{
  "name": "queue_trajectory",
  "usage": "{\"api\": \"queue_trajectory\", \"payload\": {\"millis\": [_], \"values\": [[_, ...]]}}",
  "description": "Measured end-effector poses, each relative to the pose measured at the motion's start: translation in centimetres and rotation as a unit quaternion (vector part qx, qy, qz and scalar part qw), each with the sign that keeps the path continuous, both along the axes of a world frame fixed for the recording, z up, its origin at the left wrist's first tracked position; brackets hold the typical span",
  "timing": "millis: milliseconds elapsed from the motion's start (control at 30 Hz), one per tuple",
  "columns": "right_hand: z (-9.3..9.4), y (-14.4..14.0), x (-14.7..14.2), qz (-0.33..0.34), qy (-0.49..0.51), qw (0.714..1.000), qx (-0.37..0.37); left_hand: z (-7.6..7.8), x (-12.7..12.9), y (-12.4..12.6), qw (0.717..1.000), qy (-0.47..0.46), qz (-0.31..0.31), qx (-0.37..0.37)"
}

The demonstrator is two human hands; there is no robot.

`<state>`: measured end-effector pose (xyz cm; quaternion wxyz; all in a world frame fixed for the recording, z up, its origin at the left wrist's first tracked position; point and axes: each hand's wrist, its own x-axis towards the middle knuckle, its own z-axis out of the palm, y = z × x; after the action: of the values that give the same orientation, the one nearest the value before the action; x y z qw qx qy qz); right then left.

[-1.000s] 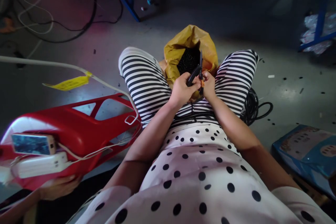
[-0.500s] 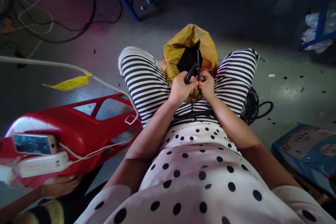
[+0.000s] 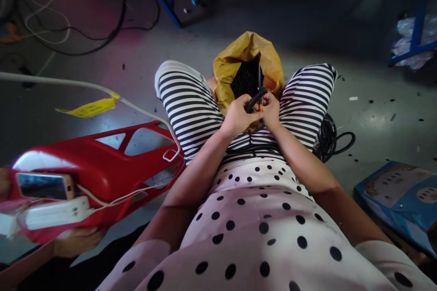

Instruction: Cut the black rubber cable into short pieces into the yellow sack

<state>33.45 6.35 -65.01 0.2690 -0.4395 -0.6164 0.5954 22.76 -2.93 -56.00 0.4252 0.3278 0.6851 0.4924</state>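
My left hand (image 3: 238,117) is closed around a black ribbed tube (image 3: 255,99), whose end points up and to the right. Close beside it, my right hand (image 3: 271,112) grips a long thin tool (image 3: 260,75) with a narrow pointed end and a bit of orange near the fingers; its exact kind is unclear. The tube crosses over the tool, and I cannot tell whether they touch. Both hands are over the near rim of an open yellow bag (image 3: 269,57) between my knees. Small black pieces (image 3: 246,79) lie inside the bag.
To the left stands a red plastic stool (image 3: 112,163) with a phone (image 3: 44,186) and a white power strip (image 3: 56,213); another person's hand (image 3: 80,241) is at it. A blue box (image 3: 399,195) and coiled black cable (image 3: 326,138) are on the right.
My left hand has shifted slightly right, and the tube's end has swung right across the tool. Part of another person's hand now shows at the far left edge.
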Motion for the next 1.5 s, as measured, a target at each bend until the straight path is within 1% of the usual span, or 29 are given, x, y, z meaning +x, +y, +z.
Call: {"api": "queue_trajectory", "payload": {"millis": [67, 167, 300, 433, 567, 667, 800, 1033, 1167, 1233, 1333, 1433, 1500], "values": [[0.0, 0.0, 0.0, 0.002, -0.006, 1.000, 0.005, 0.4, 0.1, 0.1, 1.000, 0.027, -0.003, -0.014], [0.2, -0.1, 0.0, -0.002, -0.034, 0.999, 0.041, 0.6, 0.3, 0.3, 0.997, 0.072, 0.011, -0.036], [0.7, -0.3, 0.0, -0.016, -0.089, 0.992, 0.094, -0.1, 0.4, 0.7, 0.993, 0.099, 0.044, -0.057], [1.1, -0.4, -0.1, -0.013, -0.111, 0.989, 0.098, -1.5, 0.0, 0.8, 0.994, 0.051, 0.080, -0.051], [1.3, -0.5, -0.2, -0.009, -0.103, 0.991, 0.089, -2.3, -0.4, 0.5, 0.995, -0.002, 0.089, -0.055], [1.3, -0.5, -0.2, -0.011, -0.096, 0.992, 0.086, -2.4, -0.5, 0.3, 0.996, -0.017, 0.077, -0.040], [1.2, -0.5, -0.2, -0.011, -0.088, 0.993, 0.083, -2.1, -0.7, 0.1, 0.998, -0.020, 0.048, -0.026], [0.7, -0.2, -0.1, -0.020, -0.089, 0.993, 0.072, -0.8, -0.8, -0.1, 0.999, -0.022, -0.023, -0.011], [0.5, 0.0, 0.0, -0.029, -0.103, 0.992, 0.074, -0.1, -0.8, 0.2, 0.999, -0.011, -0.035, -0.031], [0.4, -0.1, 0.1, -0.026, -0.106, 0.991, 0.076, -0.2, -0.8, 0.3, 0.999, 0.012, -0.029, -0.037], [0.5, -0.3, 0.1, -0.020, -0.108, 0.990, 0.093, -1.0, -0.7, 0.4, 0.999, 0.041, 0.000, -0.029], [0.6, -0.5, 0.1, -0.018, -0.122, 0.986, 0.116, -1.9, -0.7, 0.2, 0.998, 0.045, 0.035, -0.034], [0.6, -0.6, 0.1, -0.015, -0.128, 0.983, 0.127, -2.2, -0.8, 0.1, 0.997, 0.044, 0.048, -0.039]]}}
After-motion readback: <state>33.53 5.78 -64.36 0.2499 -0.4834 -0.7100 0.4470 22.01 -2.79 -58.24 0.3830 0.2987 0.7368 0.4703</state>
